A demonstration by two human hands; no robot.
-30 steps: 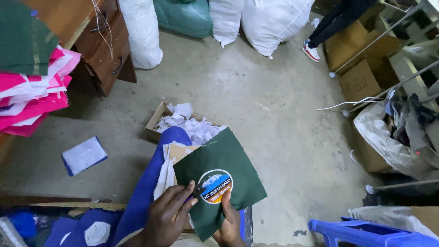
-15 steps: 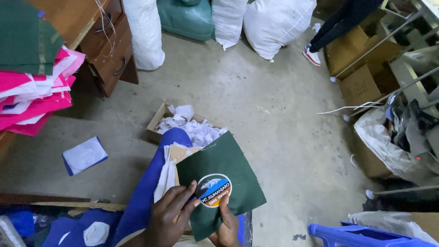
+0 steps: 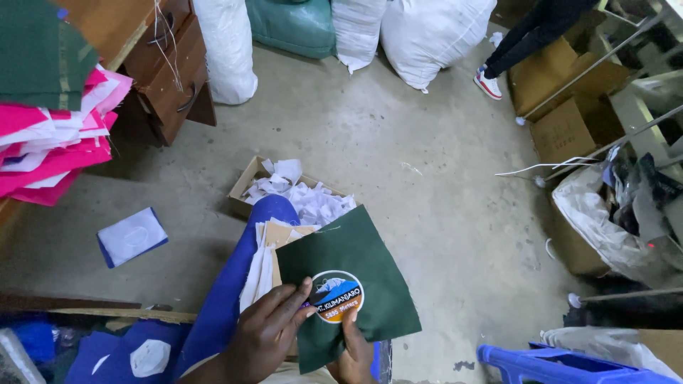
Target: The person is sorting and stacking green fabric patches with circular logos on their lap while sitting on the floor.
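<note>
Two hands on green cloth (image 3: pixel 363 256): left hand (image 3: pixel 267 334) fingers pinching round patch (image 3: pixel 336 296) edge; right hand (image 3: pixel 353 348) fingers pinching cloth below patch.

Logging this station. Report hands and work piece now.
Left hand and right hand both grip the green fabric panel, fingers at its round patch. Box of paper scraps beyond, apart.

2 hands: left hand (image 3: pixel 267 334), right hand (image 3: pixel 353 348). 1 green cloth (image 3: pixel 363 274) w/ 1 round patch (image 3: pixel 336 296). 1 box of scraps (image 3: pixel 250 178). 4 sacks at back: 3 white (image 3: pixel 226 46) (image 3: pixel 357 28) (image 3: pixel 434 39), 1 green (image 3: pixel 292 27). 1 pink pile (image 3: pixel 50 153). 1 blue piece (image 3: pixel 131 236) on floor. 1 shoe (image 3: pixel 488 84).
</note>
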